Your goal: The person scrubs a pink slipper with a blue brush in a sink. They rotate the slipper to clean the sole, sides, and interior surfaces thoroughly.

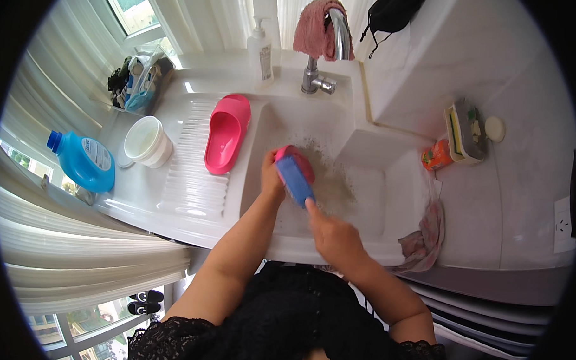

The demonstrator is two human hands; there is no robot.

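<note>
Pink slipper (308, 165) lies inside sink basin (366, 205), near its left wall, your left hand (273, 177) clamped on slipper's edge. Your right hand (337, 237), slightly blurred, looks closed around handle of blue brush (294, 179), which lies across slipper. Second pink slipper (224, 149) rests on ribbed surface (189, 157) left of basin; faucet (311, 79) stands behind basin. Step in hand looks like scrubbing first slipper. Next move likely calls for firm left grip, brush pressed flat, and slipper turned so bristles reach uncovered parts.
</note>
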